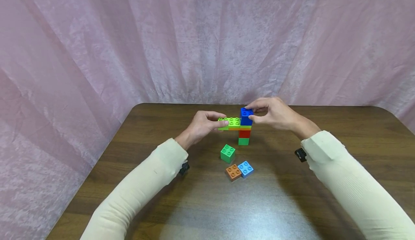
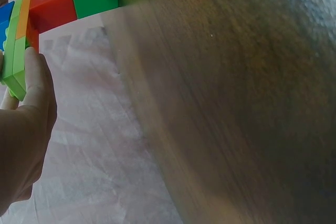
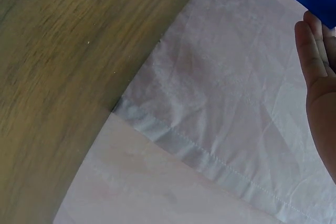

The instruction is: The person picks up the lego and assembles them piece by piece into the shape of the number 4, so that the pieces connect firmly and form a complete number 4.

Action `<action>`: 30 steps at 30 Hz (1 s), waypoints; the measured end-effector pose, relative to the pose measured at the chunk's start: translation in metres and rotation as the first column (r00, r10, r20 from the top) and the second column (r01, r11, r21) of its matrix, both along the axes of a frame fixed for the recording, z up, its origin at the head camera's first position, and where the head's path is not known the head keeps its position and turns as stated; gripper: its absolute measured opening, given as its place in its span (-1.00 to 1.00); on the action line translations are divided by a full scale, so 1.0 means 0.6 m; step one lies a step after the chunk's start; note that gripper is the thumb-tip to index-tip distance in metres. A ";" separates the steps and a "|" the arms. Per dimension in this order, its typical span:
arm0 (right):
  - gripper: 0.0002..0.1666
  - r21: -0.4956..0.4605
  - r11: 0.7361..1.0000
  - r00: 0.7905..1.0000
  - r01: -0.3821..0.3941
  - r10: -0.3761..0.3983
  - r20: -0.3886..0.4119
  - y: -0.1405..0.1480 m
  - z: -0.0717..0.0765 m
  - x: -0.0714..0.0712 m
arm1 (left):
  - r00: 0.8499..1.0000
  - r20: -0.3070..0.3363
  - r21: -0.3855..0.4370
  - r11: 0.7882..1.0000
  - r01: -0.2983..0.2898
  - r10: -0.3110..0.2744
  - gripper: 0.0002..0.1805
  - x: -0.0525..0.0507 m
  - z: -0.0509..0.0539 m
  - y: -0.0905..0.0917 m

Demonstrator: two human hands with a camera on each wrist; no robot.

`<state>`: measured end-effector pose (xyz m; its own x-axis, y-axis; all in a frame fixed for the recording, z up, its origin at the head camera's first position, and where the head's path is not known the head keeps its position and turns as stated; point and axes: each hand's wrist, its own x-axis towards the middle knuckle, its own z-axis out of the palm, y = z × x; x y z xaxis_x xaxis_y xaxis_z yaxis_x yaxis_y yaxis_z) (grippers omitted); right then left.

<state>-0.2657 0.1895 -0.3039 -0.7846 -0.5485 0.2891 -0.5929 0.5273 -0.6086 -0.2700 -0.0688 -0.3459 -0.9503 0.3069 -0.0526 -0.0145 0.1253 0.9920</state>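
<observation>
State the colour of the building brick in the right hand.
Blue building brick; clearest in the head view.

The tall dark blue block (image 1: pixel 245 119) stands upright on the lime blocks (image 1: pixel 234 122). These jut left, level, above a red block (image 1: pixel 244 134) and bottom green block (image 1: pixel 244 141).

Apparent gap beneath lime brick (image 1: pixel 234 123)

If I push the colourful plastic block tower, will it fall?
The colourful plastic block tower might tip: its bottom green block looks narrow. The lime-green plastic bar sticking out sideways could unbalance it. It's probably stiff: its edges look straight.
</observation>
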 end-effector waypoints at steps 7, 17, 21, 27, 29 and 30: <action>-0.65 0.040 0.999 0.999 -0.008 0.010 -0.045 -0.006 0.002 -0.002 | 1.000 -0.005 0.012 1.000 -0.006 0.007 -0.65 0.002 0.002 -0.006; -0.62 0.016 1.000 1.000 -0.007 0.007 -0.020 -0.011 -0.007 -0.002 | 1.000 -0.019 -0.017 1.000 -0.015 0.015 -0.65 0.005 0.005 -0.011; -0.60 0.016 1.000 1.000 -0.004 0.004 0.013 -0.010 -0.015 -0.001 | 1.000 -0.014 -0.022 1.000 0.004 -0.004 -0.60 0.007 0.004 -0.014; -0.53 0.030 1.000 1.000 0.000 -0.001 0.017 -0.007 -0.024 -0.001 | 1.000 -0.001 -0.002 1.000 0.017 -0.017 -0.55 0.014 0.005 -0.025; -0.52 0.031 0.999 1.000 0.006 -0.007 0.019 -0.006 -0.024 -0.001 | 1.000 -0.010 -0.006 1.000 0.006 -0.006 -0.58 0.016 0.003 -0.030; -0.52 0.031 0.999 1.000 0.006 -0.007 0.019 -0.005 -0.025 -0.001 | 1.000 -0.016 -0.011 1.000 0.000 0.000 -0.59 0.018 0.002 -0.033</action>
